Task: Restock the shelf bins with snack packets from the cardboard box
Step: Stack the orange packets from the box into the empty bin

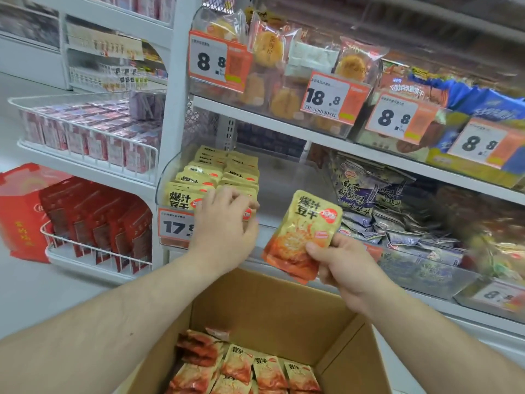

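A clear shelf bin (pixel 167 177) on the lower shelf holds two rows of upright yellow-and-orange snack packets (pixel 199 174). My left hand (pixel 224 220) reaches over the bin's front, its fingers curled round the front packets of the right row. To the right of it, my right hand (pixel 338 260) pinches one or more yellow-and-orange packets (pixel 304 231) by the lower corner, upright in front of the bin's bare right part. Below both arms stands the open cardboard box (pixel 270 305) with several more of the same packets (pixel 247 368) lying in its bottom.
An orange price tag 17.8 (pixel 176 226) hangs on the bin's front. Purple packets (pixel 377 194) fill the bin to the right. Pastry bins with price tags (pixel 324 95) sit on the shelf above. White wire racks with red packs (pixel 93 223) stand at left.
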Motion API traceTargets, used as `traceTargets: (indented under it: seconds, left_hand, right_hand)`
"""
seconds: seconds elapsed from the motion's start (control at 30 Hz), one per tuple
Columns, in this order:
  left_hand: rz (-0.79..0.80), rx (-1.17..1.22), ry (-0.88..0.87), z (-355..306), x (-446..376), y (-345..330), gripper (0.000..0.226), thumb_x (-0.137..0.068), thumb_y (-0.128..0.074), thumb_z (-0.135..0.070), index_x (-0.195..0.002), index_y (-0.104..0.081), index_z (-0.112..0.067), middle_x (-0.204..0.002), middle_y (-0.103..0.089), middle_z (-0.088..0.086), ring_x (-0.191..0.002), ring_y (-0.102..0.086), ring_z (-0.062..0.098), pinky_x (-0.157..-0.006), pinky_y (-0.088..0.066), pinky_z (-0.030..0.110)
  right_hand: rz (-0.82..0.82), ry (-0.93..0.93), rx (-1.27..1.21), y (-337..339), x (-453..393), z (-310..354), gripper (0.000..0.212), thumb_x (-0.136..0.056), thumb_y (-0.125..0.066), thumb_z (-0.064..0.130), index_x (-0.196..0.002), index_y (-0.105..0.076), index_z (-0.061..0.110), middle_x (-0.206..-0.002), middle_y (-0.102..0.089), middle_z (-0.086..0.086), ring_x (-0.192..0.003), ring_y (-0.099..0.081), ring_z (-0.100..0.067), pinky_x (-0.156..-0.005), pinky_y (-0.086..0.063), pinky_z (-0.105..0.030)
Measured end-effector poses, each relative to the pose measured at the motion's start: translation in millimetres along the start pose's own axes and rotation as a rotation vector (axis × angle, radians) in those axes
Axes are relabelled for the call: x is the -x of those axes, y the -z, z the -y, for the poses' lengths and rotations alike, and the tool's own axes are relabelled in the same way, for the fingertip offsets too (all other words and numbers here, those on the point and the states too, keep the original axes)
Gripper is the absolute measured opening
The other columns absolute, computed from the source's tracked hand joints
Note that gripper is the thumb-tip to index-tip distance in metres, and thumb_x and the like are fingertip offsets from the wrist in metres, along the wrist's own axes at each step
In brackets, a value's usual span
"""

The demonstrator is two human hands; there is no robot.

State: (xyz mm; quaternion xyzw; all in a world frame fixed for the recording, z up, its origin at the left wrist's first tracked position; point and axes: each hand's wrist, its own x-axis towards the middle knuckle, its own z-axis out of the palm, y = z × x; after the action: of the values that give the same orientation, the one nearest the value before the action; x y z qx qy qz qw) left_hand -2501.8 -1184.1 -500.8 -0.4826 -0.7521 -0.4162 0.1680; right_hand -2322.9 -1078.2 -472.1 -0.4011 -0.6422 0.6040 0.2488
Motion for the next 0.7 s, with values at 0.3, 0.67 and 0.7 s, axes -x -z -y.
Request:
traceTargets:
  seconds: [0.3,0.67,0.7]
  left_hand:
    - [0.286,-0.319,-0.078,6,-13,-35,0.011,-0.092,-0.062,-0.042,-0.097,-0.071,-0.037,-0.161,-0.017,0.001,-0.148,0.011,0.031,-0.114,0.019,0.056]
    - [0.126,-0.158,-0.182,32,-16,-29,0.01,-0.07,-0.078,-0.044,-0.078,-0.076,-0.038,-0.133,-0.055,0.002,-0.139,-0.025,0.032,-0.115,0.003,0.057]
    - [0.108,-0.184,-0.172,32,-22,-24,0.018,-0.071,-0.069,-0.052,-0.081,-0.077,-0.04,-0.135,-0.054,0.002,-0.14,-0.024,0.032,-0.116,0.004,0.054]
  right_hand:
    - [-0.227,0.132,0.141,-8,-35,41,0.013,-0.091,-0.064,0.002,-0.09,-0.062,0.014,-0.08,-0.067,-0.01,-0.061,-0.061,-0.02,-0.061,-0.059,-0.036]
    - [-0.336,-0.109,0.158,-52,-148,58,0.01,-0.088,-0.057,0.002,-0.097,-0.06,0.005,-0.074,-0.061,-0.01,-0.063,-0.061,-0.022,-0.052,-0.051,-0.027]
    - [-0.363,-0.128,0.165,-54,-158,56,0.014,-0.089,-0.056,0.005,-0.103,-0.061,0.003,-0.074,-0.06,-0.01,-0.062,-0.061,-0.022,-0.053,-0.05,-0.029]
